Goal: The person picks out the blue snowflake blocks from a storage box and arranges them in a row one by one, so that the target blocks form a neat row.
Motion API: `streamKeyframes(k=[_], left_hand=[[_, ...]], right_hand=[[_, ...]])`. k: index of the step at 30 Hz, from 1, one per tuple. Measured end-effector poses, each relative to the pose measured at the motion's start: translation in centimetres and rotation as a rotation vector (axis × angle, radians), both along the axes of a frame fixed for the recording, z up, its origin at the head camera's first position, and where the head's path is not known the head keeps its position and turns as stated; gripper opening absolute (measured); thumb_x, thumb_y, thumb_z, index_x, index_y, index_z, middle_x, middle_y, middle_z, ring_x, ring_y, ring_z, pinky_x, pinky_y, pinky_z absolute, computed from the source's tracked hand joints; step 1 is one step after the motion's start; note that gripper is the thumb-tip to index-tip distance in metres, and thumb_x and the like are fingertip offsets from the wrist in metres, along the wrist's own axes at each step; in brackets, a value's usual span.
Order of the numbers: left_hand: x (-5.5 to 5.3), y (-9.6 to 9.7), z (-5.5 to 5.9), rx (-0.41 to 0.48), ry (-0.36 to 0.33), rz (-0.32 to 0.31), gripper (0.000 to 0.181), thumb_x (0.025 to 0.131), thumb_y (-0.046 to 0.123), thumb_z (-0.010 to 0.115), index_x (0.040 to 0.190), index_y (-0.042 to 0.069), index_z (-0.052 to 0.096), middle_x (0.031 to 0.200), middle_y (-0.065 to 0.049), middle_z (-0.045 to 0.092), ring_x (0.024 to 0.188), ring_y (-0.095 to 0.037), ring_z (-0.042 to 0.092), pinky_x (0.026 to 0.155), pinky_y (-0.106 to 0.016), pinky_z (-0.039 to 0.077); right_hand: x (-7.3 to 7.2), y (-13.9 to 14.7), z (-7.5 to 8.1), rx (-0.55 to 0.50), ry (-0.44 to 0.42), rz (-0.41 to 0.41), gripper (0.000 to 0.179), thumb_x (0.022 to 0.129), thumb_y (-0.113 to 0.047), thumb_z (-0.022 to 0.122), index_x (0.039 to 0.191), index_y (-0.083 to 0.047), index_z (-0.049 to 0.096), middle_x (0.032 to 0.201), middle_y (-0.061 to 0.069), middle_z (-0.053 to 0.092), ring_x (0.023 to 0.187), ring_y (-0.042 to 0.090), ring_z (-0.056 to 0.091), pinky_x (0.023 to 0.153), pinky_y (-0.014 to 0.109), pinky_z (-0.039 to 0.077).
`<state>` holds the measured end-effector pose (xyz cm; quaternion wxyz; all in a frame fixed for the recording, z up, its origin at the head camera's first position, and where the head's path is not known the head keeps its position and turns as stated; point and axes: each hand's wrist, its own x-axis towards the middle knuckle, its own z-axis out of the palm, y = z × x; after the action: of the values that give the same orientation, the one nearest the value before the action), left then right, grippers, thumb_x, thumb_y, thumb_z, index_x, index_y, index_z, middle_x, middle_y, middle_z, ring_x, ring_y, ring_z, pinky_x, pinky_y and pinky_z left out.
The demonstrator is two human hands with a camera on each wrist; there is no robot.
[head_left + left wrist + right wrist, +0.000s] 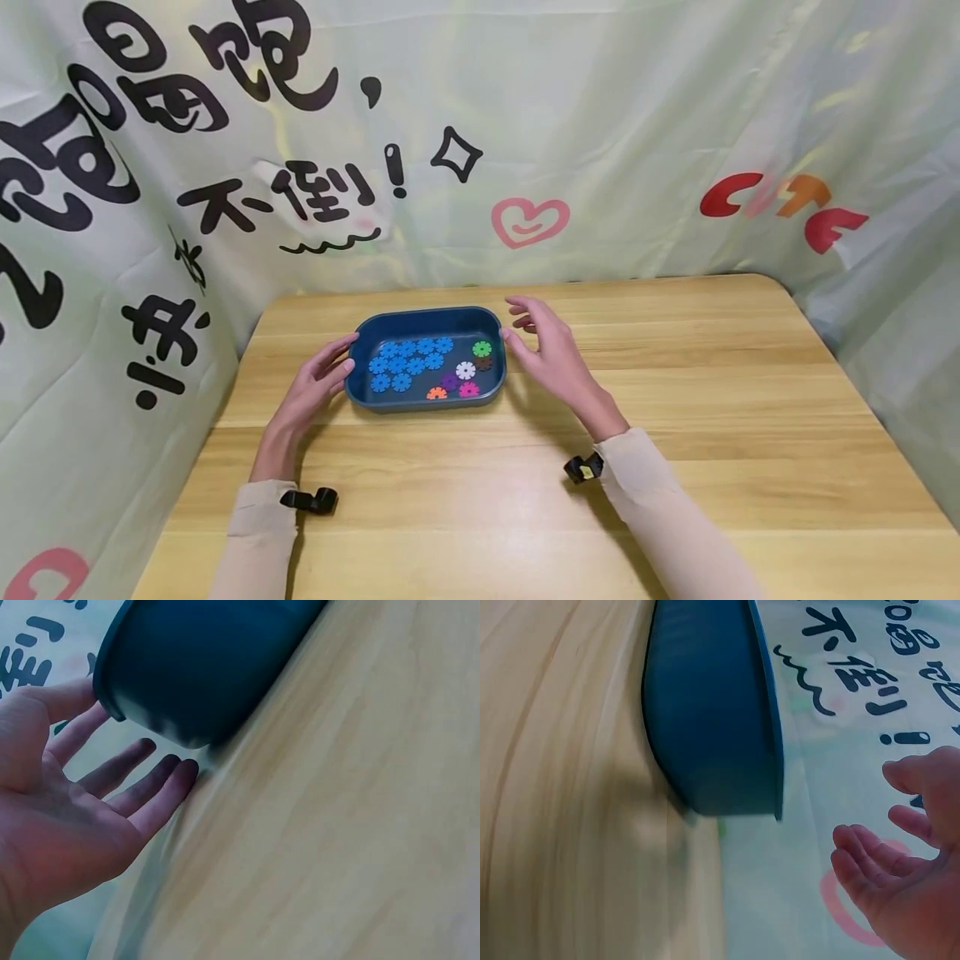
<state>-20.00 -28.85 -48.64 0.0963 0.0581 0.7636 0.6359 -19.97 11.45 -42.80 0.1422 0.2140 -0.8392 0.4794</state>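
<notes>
Dark-blue tray sits on wooden table, blue notched discs grouped at its left, mixed-colour discs at right; left hand touching tray's left end, right hand just beside its right, lettered cloth behind.

Head cam: high, fwd/down over table; L wrist cam, R wrist cam: low, close, fwd, sharing tray.

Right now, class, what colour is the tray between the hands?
The tray is dark blue, clearest in the head view.
</notes>
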Motion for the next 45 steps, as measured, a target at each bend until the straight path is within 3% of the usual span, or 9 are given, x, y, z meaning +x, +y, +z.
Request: streamKeyframes(k=[4, 8, 14, 26, 31, 38, 45], left_hand=[[-0.1, -0.1, -0.1, 0.013, -0.016, 0.005, 0.052, 0.108, 0.029, 0.054, 0.158, 0.020, 0.041, 0.165, -0.010, 0.030, 0.148, -0.033, 0.034, 0.106, -0.031, 0.046], [-0.3, 0.0, -0.2, 0.062, -0.028, 0.014, 0.052, 0.109, 0.027, 0.054, 0.158, 0.019, 0.041, 0.165, -0.013, 0.029, 0.147, -0.035, 0.033, 0.102, -0.027, 0.049], [-0.4, 0.1, -0.2, 0.119, -0.040, 0.031, 0.054, 0.108, 0.028, 0.056, 0.158, 0.017, 0.041, 0.165, -0.012, 0.028, 0.147, -0.033, 0.033, 0.099, -0.022, 0.050], [-0.3, 0.0, -0.3, 0.088, -0.036, 0.045, 0.055, 0.107, 0.030, 0.058, 0.158, 0.019, 0.042, 0.165, -0.012, 0.029, 0.147, -0.034, 0.033, 0.101, -0.024, 0.049], [-0.1, 0.1, -0.6, 0.069, -0.035, 0.051, 0.055, 0.106, 0.033, 0.058, 0.158, 0.020, 0.043, 0.165, -0.011, 0.030, 0.146, -0.032, 0.035, 0.102, -0.025, 0.048], [-0.1, 0.0, -0.7, 0.056, -0.051, 0.055, 0.057, 0.106, 0.035, 0.058, 0.158, 0.021, 0.042, 0.166, -0.009, 0.029, 0.147, -0.032, 0.034, 0.113, -0.044, 0.040], [-0.1, 0.0, -0.9, 0.069, -0.038, 0.047, 0.057, 0.107, 0.034, 0.057, 0.159, 0.019, 0.040, 0.166, -0.010, 0.028, 0.147, -0.034, 0.034, 0.108, -0.035, 0.044]], right_hand=[[-0.5, -1.5, -0.3, -0.067, -0.073, 0.048, 0.043, 0.102, -0.014, 0.066, 0.141, -0.002, 0.054, 0.125, 0.018, 0.063, 0.109, 0.033, 0.065, 0.096, 0.046, 0.056], [-1.0, -2.7, -0.6, -0.079, -0.130, 0.077, 0.043, 0.102, -0.014, 0.066, 0.142, -0.004, 0.054, 0.124, 0.019, 0.064, 0.105, 0.027, 0.065, 0.093, 0.041, 0.057], [-1.8, -4.2, -0.9, -0.033, -0.164, 0.102, 0.040, 0.103, -0.016, 0.065, 0.139, -0.005, 0.055, 0.122, 0.021, 0.064, 0.101, 0.022, 0.064, 0.092, 0.036, 0.057], [-3.3, -6.8, -0.9, 0.081, -0.209, 0.141, 0.034, 0.102, -0.013, 0.065, 0.133, 0.000, 0.059, 0.123, 0.022, 0.066, 0.103, 0.027, 0.067, 0.091, 0.038, 0.057], [-3.6, -7.7, -1.1, 0.112, -0.263, 0.127, 0.035, 0.102, -0.013, 0.065, 0.134, 0.001, 0.059, 0.124, 0.022, 0.065, 0.104, 0.028, 0.067, 0.091, 0.038, 0.057], [-4.1, -8.6, -1.1, 0.155, -0.330, 0.084, 0.035, 0.101, -0.010, 0.067, 0.134, 0.001, 0.060, 0.123, 0.019, 0.066, 0.106, 0.027, 0.066, 0.093, 0.039, 0.056], [-4.7, -9.3, -1.7, 0.210, -0.388, 0.054, 0.033, 0.100, -0.008, 0.067, 0.132, 0.000, 0.062, 0.121, 0.017, 0.066, 0.109, 0.027, 0.062, 0.095, 0.039, 0.053]])
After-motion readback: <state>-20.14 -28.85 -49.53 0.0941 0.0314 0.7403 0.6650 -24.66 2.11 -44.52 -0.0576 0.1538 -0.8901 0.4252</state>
